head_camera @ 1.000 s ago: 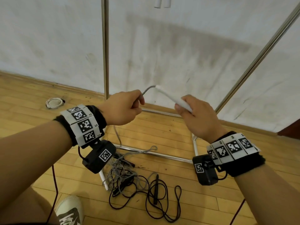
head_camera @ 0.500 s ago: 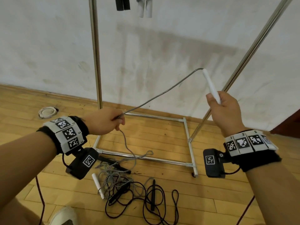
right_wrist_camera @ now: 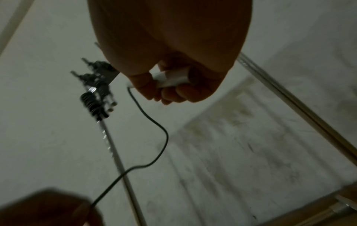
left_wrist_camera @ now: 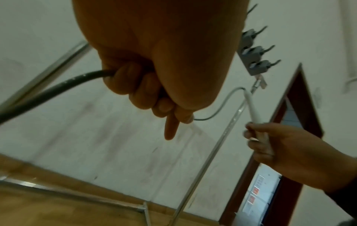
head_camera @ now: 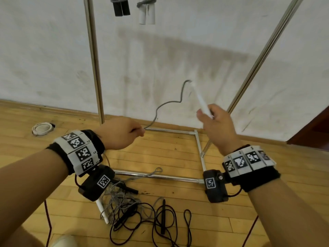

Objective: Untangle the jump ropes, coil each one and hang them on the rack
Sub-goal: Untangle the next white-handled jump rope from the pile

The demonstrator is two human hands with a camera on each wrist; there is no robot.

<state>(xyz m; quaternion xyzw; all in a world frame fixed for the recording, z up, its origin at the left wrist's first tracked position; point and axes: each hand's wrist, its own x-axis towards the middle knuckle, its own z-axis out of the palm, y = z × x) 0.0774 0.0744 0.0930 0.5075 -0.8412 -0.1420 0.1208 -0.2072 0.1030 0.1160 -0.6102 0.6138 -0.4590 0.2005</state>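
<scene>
My right hand [head_camera: 212, 122] grips a white jump-rope handle [head_camera: 200, 98] that points up and to the left; the same handle [right_wrist_camera: 172, 78] shows in the right wrist view. Its grey rope [head_camera: 166, 106] sags in a wavy line to my left hand [head_camera: 122, 134], which is closed around it; the rope [left_wrist_camera: 218, 107] leaves my left fist in the left wrist view. Below my left wrist the rope runs down into a tangled pile [head_camera: 124, 205] of grey and black ropes on the floor, with a black handle [head_camera: 162, 216] and a second white handle [head_camera: 102, 211].
A metal rack stands ahead: its left post [head_camera: 94, 59], slanted right post [head_camera: 258, 63] and floor frame [head_camera: 198, 150]. Two coiled ropes hang at the top, one with black handles [head_camera: 122, 8], one with white handles [head_camera: 146, 13]. A small white ring [head_camera: 42, 128] lies by the wall.
My right hand has come down and to the left with the white handle. The rope between my hands, taut half a second ago, now hangs slack and wavy.
</scene>
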